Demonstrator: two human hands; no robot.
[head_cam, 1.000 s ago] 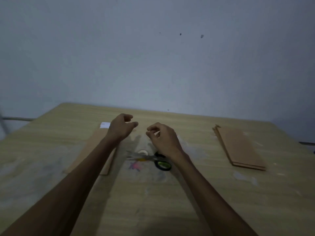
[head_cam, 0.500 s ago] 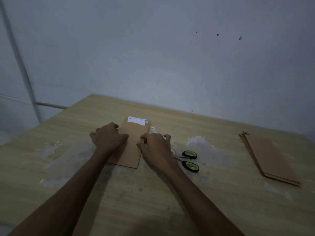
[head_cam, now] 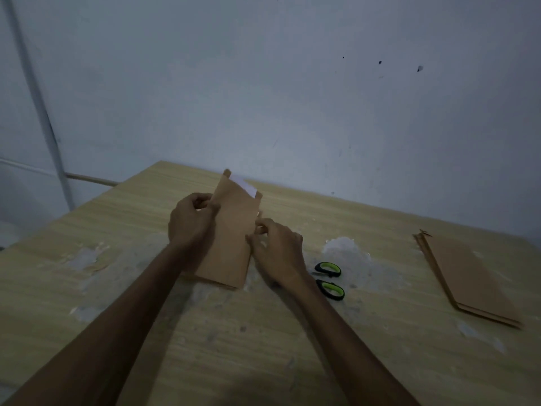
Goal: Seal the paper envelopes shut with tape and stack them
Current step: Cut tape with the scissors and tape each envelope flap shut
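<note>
The brown paper envelope stands tilted up off the wooden table, its far end raised and its near end resting on or just above the tabletop, between the person's two hands. A strip of white paper shows at its open top. The left hand pinches the envelope's left edge, fingers curled around it. The right hand grips the right edge lower down, thumb and fingertips closed on the paper. Green-handled scissors lie just beside the right wrist, and a stack of brown envelopes sits well apart on the right.

I see no tape roll from here; it may be hidden behind the hands. The flap looks unsealed, so I judge the sealing is not yet done. The risk is the white sheet sliding out or the mouth creasing crooked if the paper is tipped or squeezed unevenly, leaving tape to land skewed.
</note>
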